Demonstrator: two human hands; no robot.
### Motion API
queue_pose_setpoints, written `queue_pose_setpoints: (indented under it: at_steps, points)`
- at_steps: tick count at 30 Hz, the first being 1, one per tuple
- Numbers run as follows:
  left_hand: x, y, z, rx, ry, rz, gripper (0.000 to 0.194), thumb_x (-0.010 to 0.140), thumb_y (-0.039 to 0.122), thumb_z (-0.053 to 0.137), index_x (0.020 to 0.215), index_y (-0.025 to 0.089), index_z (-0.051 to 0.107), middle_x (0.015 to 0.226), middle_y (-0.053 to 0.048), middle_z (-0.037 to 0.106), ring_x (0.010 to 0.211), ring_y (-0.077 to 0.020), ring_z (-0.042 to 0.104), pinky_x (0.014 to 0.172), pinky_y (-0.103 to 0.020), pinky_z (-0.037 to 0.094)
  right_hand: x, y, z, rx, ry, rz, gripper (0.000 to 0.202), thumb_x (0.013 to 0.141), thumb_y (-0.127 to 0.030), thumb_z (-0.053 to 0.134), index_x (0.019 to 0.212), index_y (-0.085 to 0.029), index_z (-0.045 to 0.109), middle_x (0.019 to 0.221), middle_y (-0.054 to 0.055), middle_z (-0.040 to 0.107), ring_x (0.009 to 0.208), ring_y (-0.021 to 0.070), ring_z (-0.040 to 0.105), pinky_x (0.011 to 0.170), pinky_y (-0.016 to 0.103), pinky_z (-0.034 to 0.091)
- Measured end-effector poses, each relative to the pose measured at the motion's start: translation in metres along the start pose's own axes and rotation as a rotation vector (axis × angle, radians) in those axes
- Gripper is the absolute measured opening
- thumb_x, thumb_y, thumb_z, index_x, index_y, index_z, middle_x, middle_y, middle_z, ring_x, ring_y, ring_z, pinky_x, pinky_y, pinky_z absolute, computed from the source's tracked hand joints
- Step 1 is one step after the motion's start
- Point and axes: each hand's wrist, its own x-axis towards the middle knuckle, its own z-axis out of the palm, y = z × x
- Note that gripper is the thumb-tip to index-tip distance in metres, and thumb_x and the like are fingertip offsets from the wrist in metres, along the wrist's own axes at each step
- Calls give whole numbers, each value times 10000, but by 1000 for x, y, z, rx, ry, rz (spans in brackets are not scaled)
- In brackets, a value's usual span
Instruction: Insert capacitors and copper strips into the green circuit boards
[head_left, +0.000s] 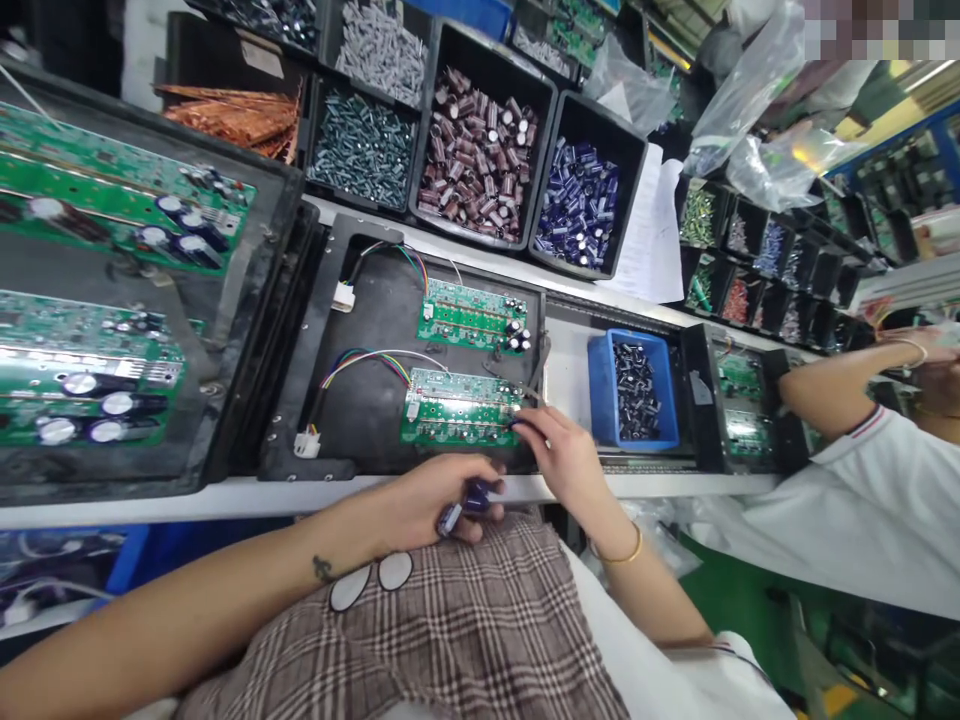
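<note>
Crowded workroom shelving and stock surround the bench, whose pale near edge crosses the foreground; just at that edge the left hand is curled loosely round a few blue capacitors, presumably a small reserve kept close to the work; the right hand reaches over the edge and pinches a dark part between thumb and fingertips (probably one more capacitor, though too little of it shows to be sure), right at the right end of the near circuit board. That board lies flat toward the front edge of a black tray; its coloured wires bend away to the tray's front left corner, which likely leaves the components clear; the far circuit board lies behind it, nearer the tray's back edge. Past the tray's right edge stands a blue bin of black components, within easy reach; along the bench's far edge, black bins carry brown capacitors and violet-blue capacitors, their open tops probably turned this way for picking; papers lie beside them; a co-worker's arm shows farther right.
</note>
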Motion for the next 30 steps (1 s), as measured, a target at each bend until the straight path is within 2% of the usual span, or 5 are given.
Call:
queue_pose_setpoints:
  at_steps: [4, 12, 18, 24, 30]
  points:
    - [3, -5, -4, 26, -49, 7, 195, 767, 216, 606, 932, 132, 547, 868, -55, 607, 653, -159, 662, 381, -179, 472, 2, 9, 12, -73, -19, 13, 206, 954, -279, 495, 1050, -222, 668, 973, 45, 708, 855, 165, 688, 762, 263, 544]
    - [6, 4, -7, -98, -99, 0, 218, 781, 215, 494, 967, 109, 534, 888, -120, 660, 725, -256, 714, 393, -230, 510, 5, 8, 17, -103, 32, 37, 220, 964, -327, 483, 1025, -210, 660, 925, 31, 709, 760, 151, 680, 663, 250, 512]
    - [7, 10, -7, -191, 105, 92, 166, 753, 103, 512, 916, 116, 542, 736, -61, 645, 436, -92, 565, 279, -118, 323, 3, 7, 22, -169, 71, -16, 238, 972, -327, 468, 1048, -208, 659, 949, 43, 713, 807, 156, 685, 648, 244, 513]
    - [6, 13, -9, -259, 16, 51, 148, 736, 129, 473, 864, 109, 545, 694, -70, 616, 355, -50, 455, 266, -96, 234, -5, 13, 31, -145, 119, -109, 247, 970, -261, 470, 1143, -219, 642, 1074, 62, 706, 925, 164, 678, 795, 272, 543]
    - [4, 12, -7, -268, 28, 73, 196, 687, 130, 456, 859, 98, 545, 715, -114, 640, 340, -64, 446, 259, -113, 228, -6, 22, 24, -159, 36, -214, 312, 965, -228, 462, 1238, -231, 612, 1146, 69, 681, 1021, 188, 638, 897, 321, 537]
